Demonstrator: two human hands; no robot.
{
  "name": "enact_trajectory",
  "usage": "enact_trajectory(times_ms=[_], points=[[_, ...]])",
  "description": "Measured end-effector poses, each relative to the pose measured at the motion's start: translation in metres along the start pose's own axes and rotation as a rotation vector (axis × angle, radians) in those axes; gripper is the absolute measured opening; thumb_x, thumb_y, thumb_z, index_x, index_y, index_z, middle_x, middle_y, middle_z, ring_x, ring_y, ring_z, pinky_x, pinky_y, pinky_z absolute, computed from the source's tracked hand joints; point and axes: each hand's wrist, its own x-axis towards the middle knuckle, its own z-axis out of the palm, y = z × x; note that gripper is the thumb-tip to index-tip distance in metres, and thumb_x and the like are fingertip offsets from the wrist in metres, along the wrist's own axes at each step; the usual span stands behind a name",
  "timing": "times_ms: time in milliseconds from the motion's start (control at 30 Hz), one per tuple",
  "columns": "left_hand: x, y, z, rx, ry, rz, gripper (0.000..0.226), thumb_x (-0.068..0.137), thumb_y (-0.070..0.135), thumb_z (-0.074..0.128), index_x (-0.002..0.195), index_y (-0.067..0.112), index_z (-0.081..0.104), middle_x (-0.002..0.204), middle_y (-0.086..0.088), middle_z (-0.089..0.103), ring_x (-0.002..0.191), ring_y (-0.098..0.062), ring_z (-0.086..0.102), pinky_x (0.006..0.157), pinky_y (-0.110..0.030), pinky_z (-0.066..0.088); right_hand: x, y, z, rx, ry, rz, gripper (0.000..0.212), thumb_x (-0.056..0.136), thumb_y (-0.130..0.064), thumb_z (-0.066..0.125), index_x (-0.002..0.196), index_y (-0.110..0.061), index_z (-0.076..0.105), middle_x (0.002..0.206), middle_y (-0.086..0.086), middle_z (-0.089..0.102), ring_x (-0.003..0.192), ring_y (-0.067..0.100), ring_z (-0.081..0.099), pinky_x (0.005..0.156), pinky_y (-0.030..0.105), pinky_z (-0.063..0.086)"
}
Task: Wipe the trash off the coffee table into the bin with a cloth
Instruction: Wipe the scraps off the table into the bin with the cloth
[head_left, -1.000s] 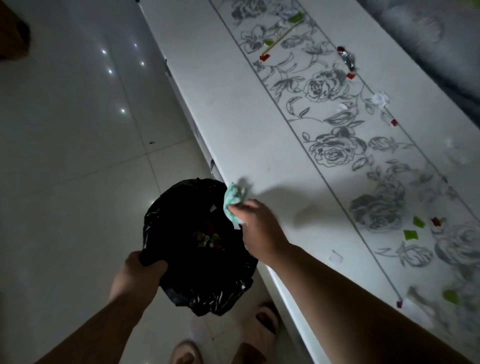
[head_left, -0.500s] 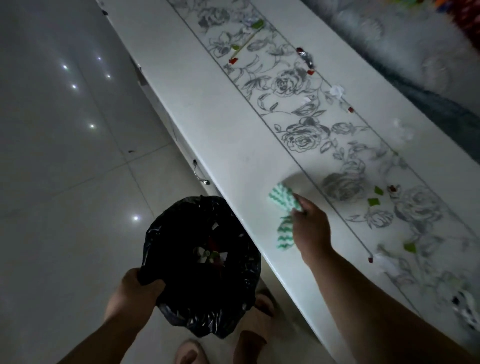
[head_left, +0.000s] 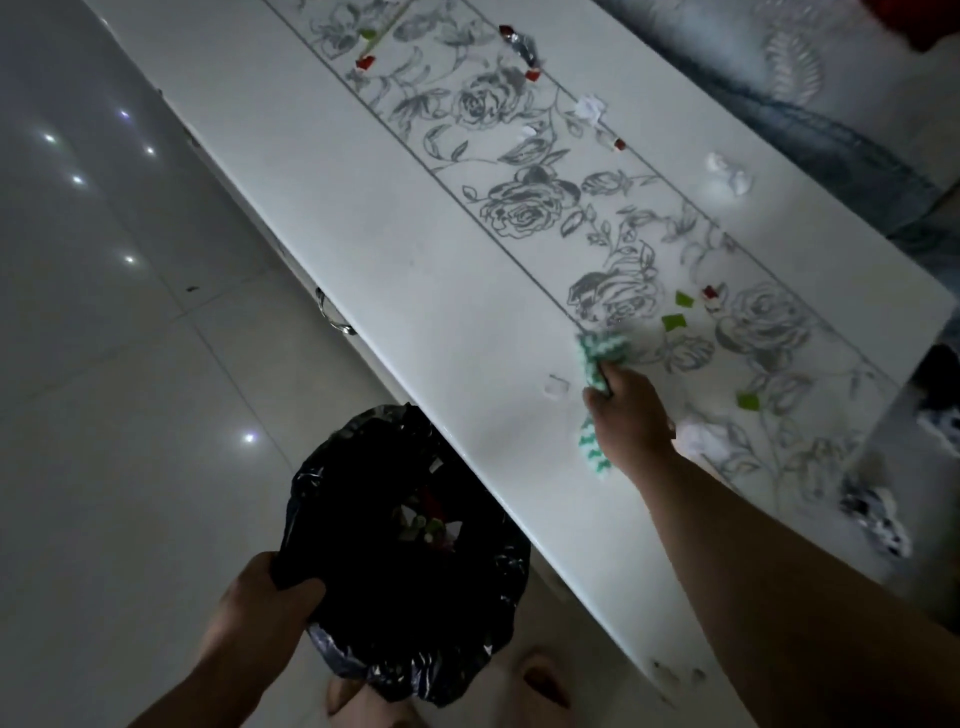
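My right hand (head_left: 629, 415) grips a green-and-white zigzag cloth (head_left: 600, 356) pressed on the white coffee table (head_left: 395, 228), at the edge of its rose-patterned strip. Green scraps (head_left: 674, 322), a red bit (head_left: 710, 293) and white crumpled paper (head_left: 698, 436) lie just beyond the cloth. One small white scrap (head_left: 556, 385) sits left of the hand. More wrappers (head_left: 522, 47) and paper (head_left: 589, 107) lie farther along. My left hand (head_left: 260, 603) holds the rim of the bin with its black bag (head_left: 410, 551), below the table's near edge; some trash lies inside.
Glossy tiled floor (head_left: 119, 364) stretches to the left. A drawer handle (head_left: 332, 317) sticks out from the table's side. A grey patterned rug or sofa (head_left: 831, 119) runs along the far side. My slippered feet (head_left: 540, 680) show under the bin. Crumpled dark-white wrapper (head_left: 878, 519) lies at the right.
My right hand has carried the cloth from the bin's mouth rightward and farther onto the table, up to the green scraps. The left hand keeps holding the bin.
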Motion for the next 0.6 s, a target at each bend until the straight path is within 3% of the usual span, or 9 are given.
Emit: enact_trajectory(times_ms=[133, 267, 400, 600], points=[[-0.009, -0.010, 0.023, -0.026, 0.025, -0.007, 0.011, 0.083, 0.011, 0.063, 0.084, 0.020, 0.057, 0.080, -0.015, 0.065, 0.071, -0.033, 0.061, 0.062, -0.036, 0.047, -0.001, -0.028, 0.012, 0.006, -0.073, -0.200, 0.027, 0.088, -0.020, 0.051, 0.105, -0.004, 0.064, 0.102, 0.026, 0.066, 0.097, 0.039, 0.059, 0.084, 0.039, 0.044], [-0.020, -0.015, 0.042, -0.071, 0.030, -0.015, 0.009, 0.084, 0.011, 0.062, 0.089, 0.018, 0.058, 0.082, -0.014, 0.065, 0.069, -0.029, 0.059, 0.059, -0.034, 0.045, -0.032, -0.035, 0.020, 0.021, -0.177, -0.404, 0.035, 0.081, -0.005, 0.059, 0.116, -0.009, 0.064, 0.114, 0.021, 0.065, 0.105, 0.038, 0.059, 0.096, 0.035, 0.044], [-0.031, -0.017, 0.057, -0.119, 0.035, -0.027, 0.011, 0.081, 0.012, 0.063, 0.091, 0.014, 0.058, 0.077, -0.014, 0.061, 0.066, -0.029, 0.053, 0.064, -0.035, 0.044, -0.062, -0.016, 0.021, 0.018, -0.259, -0.446, 0.041, 0.080, 0.001, 0.055, 0.117, -0.014, 0.064, 0.121, 0.011, 0.063, 0.110, 0.032, 0.054, 0.099, 0.031, 0.040], [-0.042, -0.025, 0.070, -0.115, 0.063, -0.043, 0.011, 0.082, 0.009, 0.062, 0.086, 0.018, 0.057, 0.082, -0.017, 0.064, 0.069, -0.031, 0.057, 0.064, -0.037, 0.046, -0.102, 0.003, 0.021, 0.022, -0.372, -0.476, 0.043, 0.079, 0.002, 0.055, 0.117, -0.015, 0.064, 0.123, 0.012, 0.063, 0.114, 0.031, 0.053, 0.100, 0.027, 0.038]])
